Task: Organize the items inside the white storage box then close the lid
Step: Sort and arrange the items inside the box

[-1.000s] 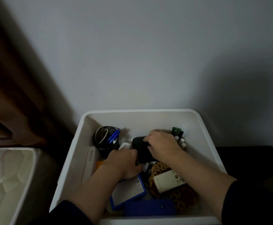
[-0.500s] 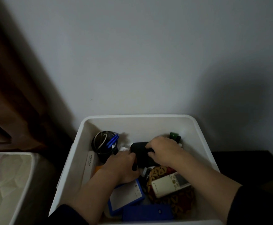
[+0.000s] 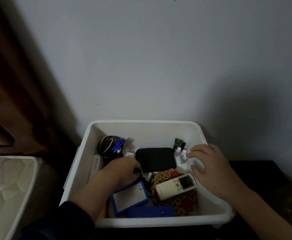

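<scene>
The white storage box point(image 3: 146, 125) stands against the wall with no lid on it. A black pouch point(image 3: 155, 159) lies flat in its middle. My left hand point(image 3: 122, 172) is inside the box at the pouch's near left corner, fingers curled round a black strap or zipper pull there. My right hand point(image 3: 209, 167) hovers over the box's right side with fingers spread, near several small bottles point(image 3: 180, 153). Beneath lie a white remote point(image 3: 175, 186) on a patterned cloth point(image 3: 181, 201), a blue-edged card holder point(image 3: 130, 196) and a blue case point(image 3: 151, 211).
A black mesh pen cup point(image 3: 109, 147) with blue pens stands at the box's back left, a white carton point(image 3: 96, 164) beside it. A white lid or second bin point(image 3: 8, 187) lies to the left. Dark furniture point(image 3: 256, 170) is on the right.
My right hand has let go of the black pouch and moved right towards the bottles. The pouch now lies flat and uncovered. My left hand stays at its corner.
</scene>
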`<state>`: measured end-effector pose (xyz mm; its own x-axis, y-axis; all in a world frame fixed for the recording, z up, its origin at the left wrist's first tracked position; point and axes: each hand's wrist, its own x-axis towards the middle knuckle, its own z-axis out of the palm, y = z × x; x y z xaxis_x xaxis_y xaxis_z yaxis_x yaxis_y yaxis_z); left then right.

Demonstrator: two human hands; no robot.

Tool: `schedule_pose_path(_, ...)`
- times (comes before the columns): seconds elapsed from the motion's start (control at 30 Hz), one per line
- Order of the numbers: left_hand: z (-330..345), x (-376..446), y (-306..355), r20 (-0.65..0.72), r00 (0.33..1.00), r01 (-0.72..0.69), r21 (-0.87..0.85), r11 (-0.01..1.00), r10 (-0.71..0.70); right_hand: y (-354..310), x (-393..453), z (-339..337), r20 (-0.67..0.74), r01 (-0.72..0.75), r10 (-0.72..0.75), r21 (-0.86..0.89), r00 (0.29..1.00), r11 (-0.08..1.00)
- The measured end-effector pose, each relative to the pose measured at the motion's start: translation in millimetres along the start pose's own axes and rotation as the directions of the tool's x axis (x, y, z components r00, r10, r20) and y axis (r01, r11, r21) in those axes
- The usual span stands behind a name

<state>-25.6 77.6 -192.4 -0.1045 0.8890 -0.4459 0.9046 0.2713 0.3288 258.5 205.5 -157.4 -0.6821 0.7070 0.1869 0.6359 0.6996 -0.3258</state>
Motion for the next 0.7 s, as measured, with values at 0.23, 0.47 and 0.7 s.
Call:
schedule_pose_path(0.23,-14,-76,-3,-0.208,0.978,-0.031,-0.108,0.994,0.008,-40,-2,3,0.241,0.32,-0.267,-0.219,0.933,0.922)
schedule_pose_path(0.47,15,-134,23,-0.473,0.873,0.026,-0.202,0.979,-0.121,-55,-6,24,0.542,0.18,-0.07,-0.152,0.837,0.972)
schedule_pose_path(0.7,14,-127,27,-0.302,0.934,0.118,-0.245,0.962,-0.191,-58,-3,33,0.611,0.078,0.045,-0.173,0.79,0.982)
